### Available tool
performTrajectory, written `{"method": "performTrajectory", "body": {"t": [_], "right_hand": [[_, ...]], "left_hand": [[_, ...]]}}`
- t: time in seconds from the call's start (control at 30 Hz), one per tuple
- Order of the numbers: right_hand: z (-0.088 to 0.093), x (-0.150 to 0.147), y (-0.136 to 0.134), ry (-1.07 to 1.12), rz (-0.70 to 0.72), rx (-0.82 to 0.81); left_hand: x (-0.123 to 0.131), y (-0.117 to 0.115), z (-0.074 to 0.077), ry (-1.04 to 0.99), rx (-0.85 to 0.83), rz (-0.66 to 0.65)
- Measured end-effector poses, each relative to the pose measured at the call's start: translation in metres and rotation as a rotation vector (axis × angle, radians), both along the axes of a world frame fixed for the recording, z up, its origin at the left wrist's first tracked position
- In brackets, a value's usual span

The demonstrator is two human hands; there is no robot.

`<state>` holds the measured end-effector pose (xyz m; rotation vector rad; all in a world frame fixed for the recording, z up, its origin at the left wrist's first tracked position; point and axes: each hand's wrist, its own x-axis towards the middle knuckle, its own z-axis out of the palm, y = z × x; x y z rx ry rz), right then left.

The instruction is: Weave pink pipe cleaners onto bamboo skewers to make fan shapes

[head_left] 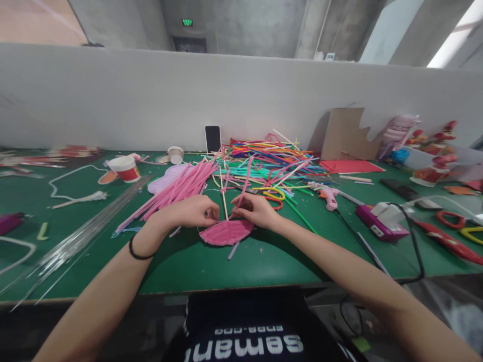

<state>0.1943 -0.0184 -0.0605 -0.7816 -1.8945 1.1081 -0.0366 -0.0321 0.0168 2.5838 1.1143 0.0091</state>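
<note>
The fan (226, 234) is between the left hand (198, 211) and right hand (260, 210); behind, on the surface (279, 269), spreads the pipe-cleaner heap (271, 151), the phone (213, 139) at its left. Left lie rods (86, 229) and the paper cup (130, 173); right, the glue gun (329, 197), then power strip (372, 224).

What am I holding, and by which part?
Your right hand pinches a pink strip near its lower end; whether your left hand grips the pink fan is unclear.

Two bare hands (258, 211); one pink fan-shaped piece (226, 234); two paper cups (126, 169); one upright phone (213, 139); one glue gun (329, 197); one red sheet (352, 166); one wristband (132, 247); one green lit sign (187, 22). Pipe cleaners (181, 188) too many to count.
</note>
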Motion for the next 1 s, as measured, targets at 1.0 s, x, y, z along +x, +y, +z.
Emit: {"method": "performTrajectory", "body": {"t": [1.0], "right_hand": [[0.011,0.002,-0.004,0.030,-0.055,0.051]], "left_hand": [[0.026,0.010,-0.038,-0.817,-0.307,0.108]]}}
